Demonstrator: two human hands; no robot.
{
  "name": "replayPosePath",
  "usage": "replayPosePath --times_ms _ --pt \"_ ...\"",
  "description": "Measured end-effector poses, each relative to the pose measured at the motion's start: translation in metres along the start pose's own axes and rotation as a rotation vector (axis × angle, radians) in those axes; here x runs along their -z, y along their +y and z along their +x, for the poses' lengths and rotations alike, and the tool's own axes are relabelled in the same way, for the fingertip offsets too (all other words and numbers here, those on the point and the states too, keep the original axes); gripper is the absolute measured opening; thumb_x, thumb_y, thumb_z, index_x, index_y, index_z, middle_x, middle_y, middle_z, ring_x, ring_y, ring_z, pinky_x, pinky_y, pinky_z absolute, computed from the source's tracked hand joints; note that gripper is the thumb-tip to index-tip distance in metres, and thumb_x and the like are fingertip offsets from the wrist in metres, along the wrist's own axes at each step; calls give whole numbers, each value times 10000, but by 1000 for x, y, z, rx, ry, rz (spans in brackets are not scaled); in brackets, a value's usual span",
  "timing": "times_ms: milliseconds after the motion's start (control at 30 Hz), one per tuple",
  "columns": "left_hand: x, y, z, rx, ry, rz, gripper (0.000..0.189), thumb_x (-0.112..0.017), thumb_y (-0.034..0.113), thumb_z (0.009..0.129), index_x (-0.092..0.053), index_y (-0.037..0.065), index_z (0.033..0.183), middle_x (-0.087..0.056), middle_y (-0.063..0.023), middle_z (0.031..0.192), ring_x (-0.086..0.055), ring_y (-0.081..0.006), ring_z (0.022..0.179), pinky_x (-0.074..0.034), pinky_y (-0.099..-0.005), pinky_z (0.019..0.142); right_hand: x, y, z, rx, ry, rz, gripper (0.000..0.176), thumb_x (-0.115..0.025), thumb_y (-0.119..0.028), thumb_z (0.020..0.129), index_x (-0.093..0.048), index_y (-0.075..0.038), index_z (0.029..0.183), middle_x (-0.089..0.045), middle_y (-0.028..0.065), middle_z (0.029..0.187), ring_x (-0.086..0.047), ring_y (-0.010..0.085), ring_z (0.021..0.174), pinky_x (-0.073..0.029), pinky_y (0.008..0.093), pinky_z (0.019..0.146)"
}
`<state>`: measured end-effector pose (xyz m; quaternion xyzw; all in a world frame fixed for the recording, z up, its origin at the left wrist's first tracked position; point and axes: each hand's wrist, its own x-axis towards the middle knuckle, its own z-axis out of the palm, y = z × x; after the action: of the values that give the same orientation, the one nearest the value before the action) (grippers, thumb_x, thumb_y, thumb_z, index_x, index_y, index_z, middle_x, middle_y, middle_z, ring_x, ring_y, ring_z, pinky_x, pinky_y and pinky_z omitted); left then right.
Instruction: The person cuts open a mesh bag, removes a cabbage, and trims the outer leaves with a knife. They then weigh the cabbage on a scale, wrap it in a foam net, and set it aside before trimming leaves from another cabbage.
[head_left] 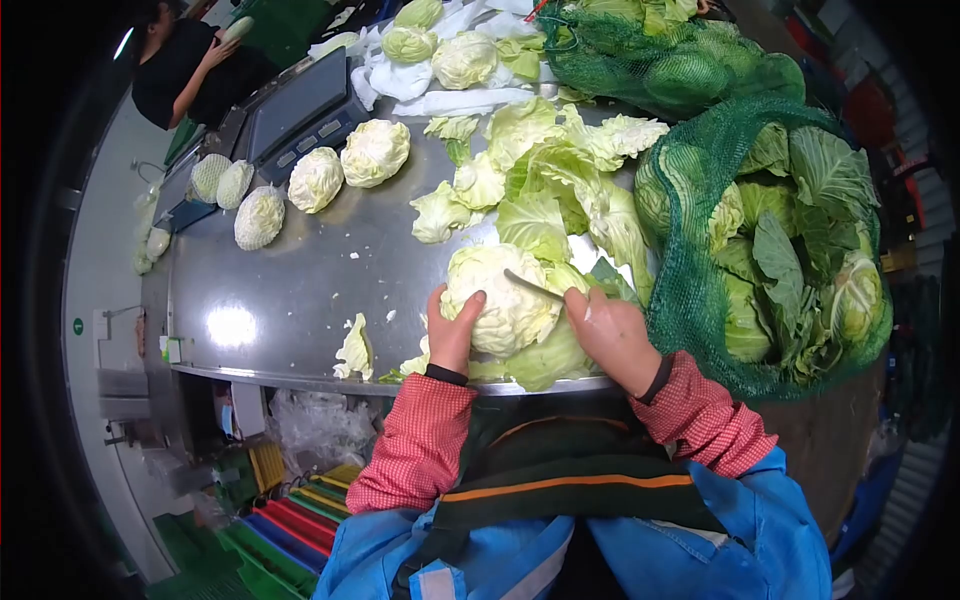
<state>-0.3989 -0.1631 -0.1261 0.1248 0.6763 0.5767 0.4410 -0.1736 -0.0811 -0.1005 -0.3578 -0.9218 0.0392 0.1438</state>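
Note:
A pale cabbage head [495, 308] sits at the front edge of the metal table, among loose leaves. My left hand [452, 325] is closed around its left side, with the thumb on top. In my right hand [610, 330] is a knife [533, 286], its dark blade lying across the upper right of the cabbage. The handle is hidden in my fingers. Loose green leaves [545, 195] are heaped just behind the cabbage, and another leaf [550, 362] lies beneath its lower right side.
To the right stands a green net bag [690, 330] of cabbages, with another net bag [680, 65] behind. Several peeled cabbages [375, 153] are left of the leaves, near a weighing scale [305, 115]. At the far left a person [190, 75] holds a cabbage.

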Motion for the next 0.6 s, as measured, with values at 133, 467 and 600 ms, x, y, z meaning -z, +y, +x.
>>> replayPosePath --times_ms 133,467,600 --pt "-5 -5 -5 -67 37 129 820 -807 227 787 -344 -20 1417 -551 -188 1270 -581 -242 1107 -490 -340 935 -23 21 21 -286 63 209 88 -533 -148 910 -532 -71 868 -566 158 595 -616 308 509 -476 427 435" --pt "-3 8 4 65 -11 29 826 -805 232 782 -344 -28 1417 -568 -184 1256 -592 -237 1097 -494 -336 926 7 11 5 38 -39 80 88 -573 -135 881 -537 -69 836 -576 134 585 -611 304 487 -464 412 409" --pt "-3 -2 8 -5 24 125 825 -807 236 779 -351 -34 1413 -571 -193 1250 -596 -240 1089 -497 -332 920 -18 26 21 -154 39 66 120 -554 -149 916 -536 -65 832 -578 137 566 -607 307 476 -470 415 411"
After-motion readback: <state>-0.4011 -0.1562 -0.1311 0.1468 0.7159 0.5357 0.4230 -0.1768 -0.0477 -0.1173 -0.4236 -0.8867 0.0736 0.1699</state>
